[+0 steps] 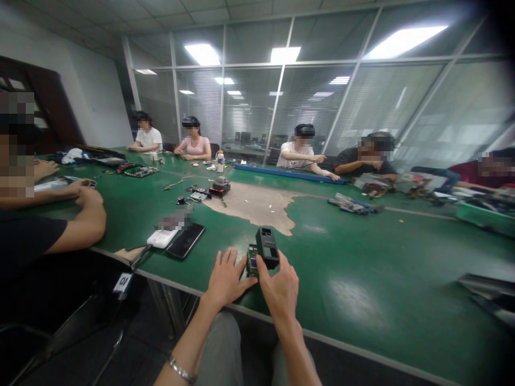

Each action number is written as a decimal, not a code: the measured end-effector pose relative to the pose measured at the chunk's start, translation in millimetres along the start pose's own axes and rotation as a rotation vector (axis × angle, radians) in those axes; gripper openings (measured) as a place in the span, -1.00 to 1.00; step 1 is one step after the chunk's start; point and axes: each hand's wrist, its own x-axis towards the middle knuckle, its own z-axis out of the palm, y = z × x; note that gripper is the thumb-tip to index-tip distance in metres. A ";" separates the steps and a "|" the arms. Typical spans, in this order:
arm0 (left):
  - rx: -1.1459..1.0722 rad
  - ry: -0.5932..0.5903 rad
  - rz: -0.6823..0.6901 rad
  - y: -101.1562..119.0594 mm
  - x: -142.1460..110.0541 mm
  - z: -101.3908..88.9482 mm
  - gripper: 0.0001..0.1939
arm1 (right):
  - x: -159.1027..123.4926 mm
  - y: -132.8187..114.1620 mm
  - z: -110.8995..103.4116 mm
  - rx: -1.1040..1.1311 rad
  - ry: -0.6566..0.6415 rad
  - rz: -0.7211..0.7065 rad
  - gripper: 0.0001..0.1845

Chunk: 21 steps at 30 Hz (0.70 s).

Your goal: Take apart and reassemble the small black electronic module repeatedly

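My right hand [279,284] grips a black plastic housing [267,246] with several cut-outs in its face, tilted up off the table. Against the housing's left side is a green circuit board [253,260] with a small dark part on it. My left hand [227,276] rests by the board with its fingers spread, the thumb reaching to the board's lower end. Whether the left fingertips press on the board is hard to make out. Both hands are close to the table's near edge.
A black phone [186,240] and a white power bank [161,237] lie to the left on the green table [341,252]. Small electronic parts [198,194] sit farther back beside a torn bare patch [257,206]. Several people work around the table; one person's arm [86,214] is near at left.
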 end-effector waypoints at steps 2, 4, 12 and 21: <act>-0.005 0.000 -0.002 0.3 0.2 -0.4 -0.25 | 3.4 5.3 -7.5 -0.007 0.045 -0.006 -0.41; -0.008 -0.001 -0.003 0.4 0.3 -0.7 -0.25 | 5.6 12.1 -13.9 -0.020 0.071 -0.011 -0.40; -0.005 -0.004 -0.001 0.4 0.8 0.0 -0.27 | -1.5 41.7 -15.1 -0.132 0.020 0.069 -0.40; -0.017 -0.018 -0.003 1.3 1.8 -2.6 -0.27 | -13.2 53.3 -1.5 -0.217 -0.073 0.104 -0.36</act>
